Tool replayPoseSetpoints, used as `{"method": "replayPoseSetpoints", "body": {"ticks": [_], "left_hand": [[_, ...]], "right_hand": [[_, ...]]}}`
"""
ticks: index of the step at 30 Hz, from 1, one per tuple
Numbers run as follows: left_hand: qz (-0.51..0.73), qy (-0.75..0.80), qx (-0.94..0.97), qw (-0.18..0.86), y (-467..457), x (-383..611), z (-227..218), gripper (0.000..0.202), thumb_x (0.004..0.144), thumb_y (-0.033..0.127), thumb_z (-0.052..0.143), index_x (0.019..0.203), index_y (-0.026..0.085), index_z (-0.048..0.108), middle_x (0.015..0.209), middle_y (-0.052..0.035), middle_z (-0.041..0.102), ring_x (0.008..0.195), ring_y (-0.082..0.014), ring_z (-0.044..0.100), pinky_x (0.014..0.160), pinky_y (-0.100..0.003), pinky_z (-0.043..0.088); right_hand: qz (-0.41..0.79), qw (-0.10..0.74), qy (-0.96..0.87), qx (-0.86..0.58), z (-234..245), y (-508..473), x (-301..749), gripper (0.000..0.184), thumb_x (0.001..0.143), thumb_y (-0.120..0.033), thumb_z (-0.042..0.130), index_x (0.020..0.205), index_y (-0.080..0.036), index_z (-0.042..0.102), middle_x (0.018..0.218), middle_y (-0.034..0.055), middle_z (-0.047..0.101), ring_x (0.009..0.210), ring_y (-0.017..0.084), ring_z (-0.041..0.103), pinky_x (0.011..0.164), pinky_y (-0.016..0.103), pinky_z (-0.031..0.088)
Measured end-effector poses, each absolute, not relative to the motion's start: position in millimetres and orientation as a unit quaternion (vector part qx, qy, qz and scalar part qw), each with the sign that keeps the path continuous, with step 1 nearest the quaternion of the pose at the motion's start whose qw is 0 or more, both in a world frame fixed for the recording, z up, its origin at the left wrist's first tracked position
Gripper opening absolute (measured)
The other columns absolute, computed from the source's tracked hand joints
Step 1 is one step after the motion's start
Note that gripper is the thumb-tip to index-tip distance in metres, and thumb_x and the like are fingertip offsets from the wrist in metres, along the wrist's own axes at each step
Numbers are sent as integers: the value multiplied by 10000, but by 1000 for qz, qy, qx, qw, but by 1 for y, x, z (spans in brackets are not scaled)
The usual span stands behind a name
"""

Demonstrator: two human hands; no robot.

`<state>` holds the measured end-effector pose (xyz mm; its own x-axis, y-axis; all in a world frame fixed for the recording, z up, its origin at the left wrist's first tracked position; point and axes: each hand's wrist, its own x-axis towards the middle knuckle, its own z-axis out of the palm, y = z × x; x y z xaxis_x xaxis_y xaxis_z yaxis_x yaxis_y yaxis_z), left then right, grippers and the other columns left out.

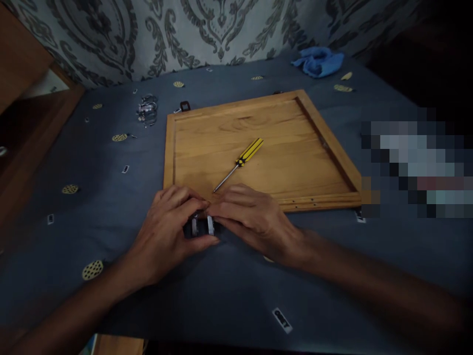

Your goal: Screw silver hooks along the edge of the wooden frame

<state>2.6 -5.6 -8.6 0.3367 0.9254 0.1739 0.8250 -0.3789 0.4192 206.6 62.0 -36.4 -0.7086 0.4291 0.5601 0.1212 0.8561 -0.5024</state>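
A wooden cabinet door [266,123] lies flat on the dark cloth. At its near left edge is a metal hinge [210,225], partly hidden by my fingers. My left hand [170,227] is closed around the hinge, thumb below and fingers above on the door's edge. Pinched together beside it are the fingertips of my right hand [254,217]; what they hold, if anything, is too small to tell. On the door panel rests a screwdriver [249,151] with a yellow and black handle, its tip towards my hands.
Several metal hinges [148,109] are heaped left of the door. A dark brown square piece [185,106] sits by the door's far left corner. Farther back is a crumpled blue cloth [320,61]. Wooden furniture [33,113] stands at the left, and a patterned curtain [221,29] hangs behind.
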Motion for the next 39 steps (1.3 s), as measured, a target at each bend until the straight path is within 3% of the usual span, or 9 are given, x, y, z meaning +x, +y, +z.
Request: {"method": "replayPoseSetpoints", "body": {"ticks": [14, 23, 30, 39], "left_hand": [[191, 541, 807, 144, -5, 3, -7, 364, 811, 414, 852, 1072, 258, 652, 1044, -12, 678, 989, -239, 608, 846, -403, 445], [200, 541, 804, 144, -6, 1, -10, 404, 827, 432, 835, 1162, 290, 658, 1059, -9, 680, 1007, -241, 605, 858, -404, 430], [194, 543, 803, 149, -8, 0, -10, 393, 858, 470, 796, 1180, 302, 647, 1083, -10, 677, 1020, -242, 602, 865, -410, 427], [199, 534, 807, 151, -7, 3, -6, 397, 874, 444, 789, 1182, 251, 628, 1103, -12, 662, 1032, -235, 588, 879, -403, 408]], "right_hand": [[269, 368, -873, -172, -39, 63, 209, 150, 1006, -152, 580, 1000, -159, 730, 921, 55, 761, 855, 160, 702, 770, 275, 544], [300, 335, -872, -193, -33, 66, 219, 142, 984, -154, 613, 1061, -166, 732, 1075, 82, 736, 972, 168, 725, 832, 269, 592], [316, 327, -868, -197, -32, 65, 221, 141, 970, -106, 613, 978, -159, 743, 991, 59, 708, 897, 135, 696, 784, 234, 573], [306, 323, -874, -195, -35, 66, 218, 217, 1037, -182, 526, 919, -163, 707, 902, 42, 697, 813, 126, 666, 698, 235, 539]]}}
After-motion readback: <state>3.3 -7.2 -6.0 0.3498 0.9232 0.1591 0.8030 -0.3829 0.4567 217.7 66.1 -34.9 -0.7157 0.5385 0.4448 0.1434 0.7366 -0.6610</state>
